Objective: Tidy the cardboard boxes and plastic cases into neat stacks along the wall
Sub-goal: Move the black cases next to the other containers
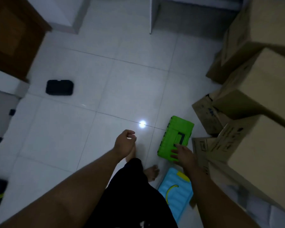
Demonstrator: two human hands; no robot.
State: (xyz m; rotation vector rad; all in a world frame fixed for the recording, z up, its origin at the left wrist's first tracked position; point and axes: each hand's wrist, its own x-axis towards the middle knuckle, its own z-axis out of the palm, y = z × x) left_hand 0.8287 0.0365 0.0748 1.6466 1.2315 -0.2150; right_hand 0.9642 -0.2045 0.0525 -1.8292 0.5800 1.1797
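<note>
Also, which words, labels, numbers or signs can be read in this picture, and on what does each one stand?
Nothing can be read for certain.
Low cardboard box beyond the green case: dark printing on its side, too blurred to read.
Front cardboard box right of the green case: dark marks, also too blurred.
Blue case: only a yellow curved mark, no letters visible.

The glossy white tiled floor (105, 79) spreads out below me, thin dark grout lines (92, 54) crossing it at a slant. A small round glare of light (142, 124) sits on one joint. At my upper left stands a brown wooden door (11, 35) with a recessed panel, a white wall corner (64, 12) beside it. The room looks dim and greyish.
</note>
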